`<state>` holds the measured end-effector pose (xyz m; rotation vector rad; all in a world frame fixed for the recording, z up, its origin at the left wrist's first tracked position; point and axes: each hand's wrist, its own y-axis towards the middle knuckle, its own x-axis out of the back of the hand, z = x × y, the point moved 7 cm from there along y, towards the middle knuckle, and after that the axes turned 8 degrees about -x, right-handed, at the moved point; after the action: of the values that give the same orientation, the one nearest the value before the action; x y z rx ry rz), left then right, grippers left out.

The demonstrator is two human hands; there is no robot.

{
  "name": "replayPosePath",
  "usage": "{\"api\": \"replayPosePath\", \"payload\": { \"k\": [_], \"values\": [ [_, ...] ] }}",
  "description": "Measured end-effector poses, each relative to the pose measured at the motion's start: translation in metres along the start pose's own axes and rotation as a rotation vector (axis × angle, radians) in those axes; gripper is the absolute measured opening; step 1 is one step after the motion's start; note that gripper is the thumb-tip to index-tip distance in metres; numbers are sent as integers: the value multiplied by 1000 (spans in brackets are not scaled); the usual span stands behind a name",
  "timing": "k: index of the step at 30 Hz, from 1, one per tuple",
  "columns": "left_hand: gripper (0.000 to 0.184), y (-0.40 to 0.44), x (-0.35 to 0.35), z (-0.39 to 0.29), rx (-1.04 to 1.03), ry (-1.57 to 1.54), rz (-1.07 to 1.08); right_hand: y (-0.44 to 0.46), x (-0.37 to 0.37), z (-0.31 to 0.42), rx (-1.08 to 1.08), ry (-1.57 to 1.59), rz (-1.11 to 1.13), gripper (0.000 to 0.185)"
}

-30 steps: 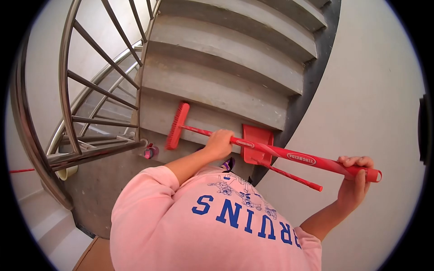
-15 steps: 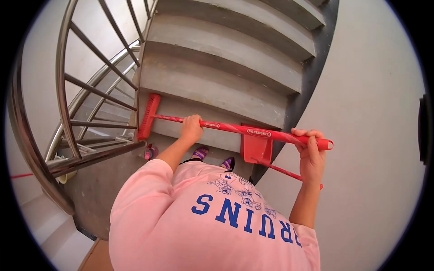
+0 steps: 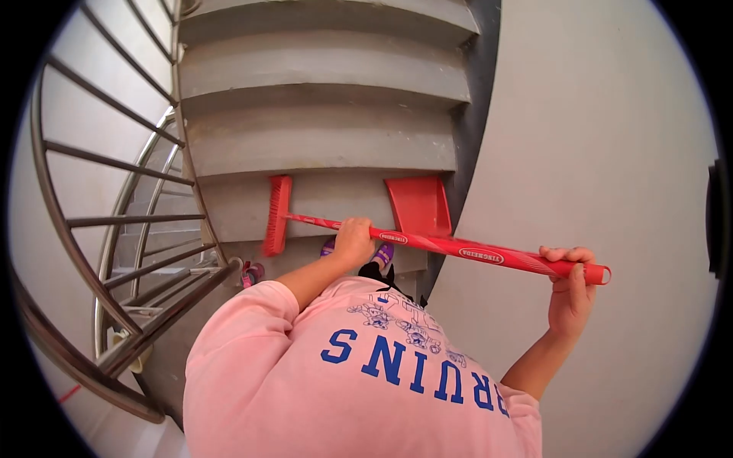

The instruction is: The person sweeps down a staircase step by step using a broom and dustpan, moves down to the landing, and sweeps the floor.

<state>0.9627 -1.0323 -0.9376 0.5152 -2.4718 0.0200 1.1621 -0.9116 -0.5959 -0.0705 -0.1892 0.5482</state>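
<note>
A red broom (image 3: 435, 243) lies across in front of me, its long handle slanting down to the right. My left hand (image 3: 355, 240) is wrapped around the lower handle, fairly close to the bristled head (image 3: 277, 215). Near the handle's hanging-loop end, my right hand (image 3: 573, 286) is closed around it with the fingers on top. The broom head is on a step at the left. On the right of that step sits a red dustpan (image 3: 420, 204), apart from the broom head; its handle is hidden behind the broom handle.
Grey stairs (image 3: 321, 137) curve upward ahead. A metal railing (image 3: 175, 313) borders the left, a plain pale wall (image 3: 580, 137) the right. A pink sandal (image 3: 252, 272) lies by the railing's foot. My feet in purple sandals (image 3: 384, 254) show below the broom.
The broom head has shifted right, away from the railing and nearer the dustpan. Both hands keep their hold and have moved right and slightly down in view. My view has also shifted.
</note>
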Motion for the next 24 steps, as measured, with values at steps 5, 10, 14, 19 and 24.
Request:
{"api": "replayPosePath", "payload": {
  "k": [5, 10, 14, 19, 24],
  "values": [
    [8, 18, -31, -46, -81, -108, 143, -24, 38, 17, 10, -61, -130, 22],
    [10, 36, -71, -83, -149, -199, 275, -45, 67, 35, 56, -142, -260, 22],
    [14, 50, -109, -75, -126, -358, 371, -45, 94, 29, 103, -128, -451, 35],
    [11, 94, -102, -70, -5, -465, 369, -25, 169, -52, -31, -220, -661, 58],
    [13, 109, -69, -62, 99, -725, 253, -47, 227, -177, -268, -129, -817, 79]
  ]
}}
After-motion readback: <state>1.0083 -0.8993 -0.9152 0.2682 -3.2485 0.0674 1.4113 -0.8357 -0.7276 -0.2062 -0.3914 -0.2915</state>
